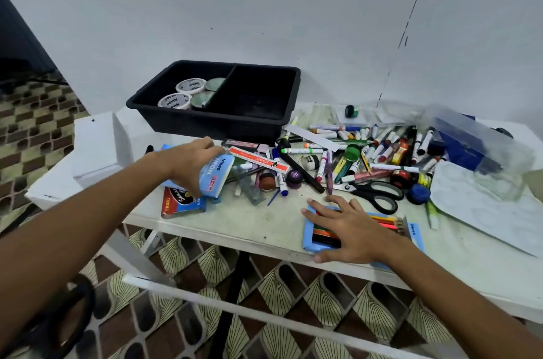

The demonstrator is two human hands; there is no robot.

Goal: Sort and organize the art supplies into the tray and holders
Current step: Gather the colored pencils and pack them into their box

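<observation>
A black two-part tray (266,120) stands at the back of the white table, with several round paint tubs (182,94) in its left compartment and nothing visible in the right one. My left hand (191,160) grips a light blue box (216,175) lifted a little above the table's left side. My right hand (349,229) rests flat, fingers spread, on an open blue box of coloured pencils (320,236) near the front edge. A heap of markers (379,148) and small paint pots covers the table's right half.
Black scissors (373,192) lie just behind my right hand. A red and blue crayon box (179,201) sits under the lifted box. A clear plastic bag with a dark blue box (467,147) and a white paint palette (487,211) fill the right end.
</observation>
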